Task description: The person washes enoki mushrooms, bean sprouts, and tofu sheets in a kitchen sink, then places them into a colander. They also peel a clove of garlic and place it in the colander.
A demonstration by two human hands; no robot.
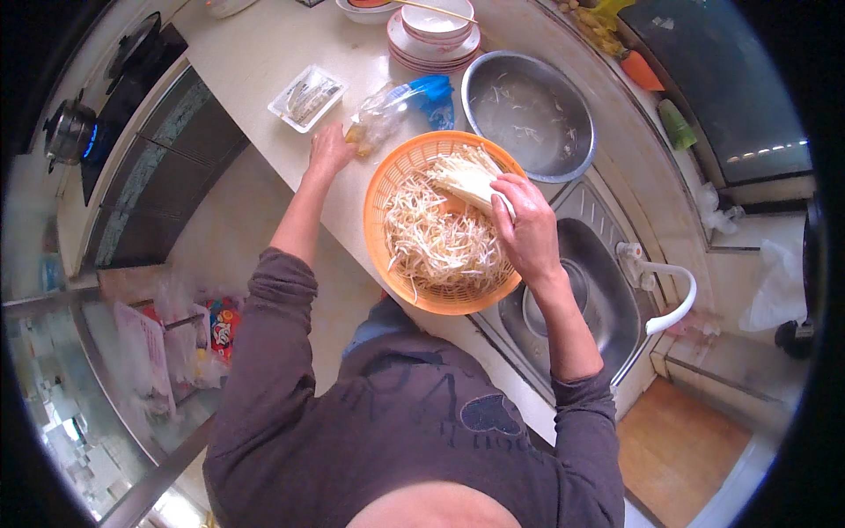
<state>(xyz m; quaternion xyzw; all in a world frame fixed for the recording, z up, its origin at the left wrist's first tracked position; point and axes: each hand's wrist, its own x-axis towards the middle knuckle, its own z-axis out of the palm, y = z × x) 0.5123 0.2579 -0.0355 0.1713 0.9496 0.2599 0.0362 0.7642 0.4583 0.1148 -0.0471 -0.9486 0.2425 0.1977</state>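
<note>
In my right hand [528,224] is a bunch of enoki mushrooms [465,175], gripped at its lower end. The bunch lies over the far right part of an orange plastic colander [375,198]. Bean sprouts [449,257] fill much of the colander, which rests by the counter's front edge. My left hand [332,150] is at the near end of a crumpled clear and blue plastic bag [389,115], its fingertips on the yellowish-brown end. How firmly they hold it is hard to see. Just beyond that hand sits a clear plastic tray [307,98] with a label.
A metal basin [521,112] of water with stray sprouts stands behind the colander. Stacked plates and bowls [432,39] are further back, chopsticks on top. At right is a steel sink [574,310] with a white faucet [680,297]. A pot [69,132] sits over a blue flame at left.
</note>
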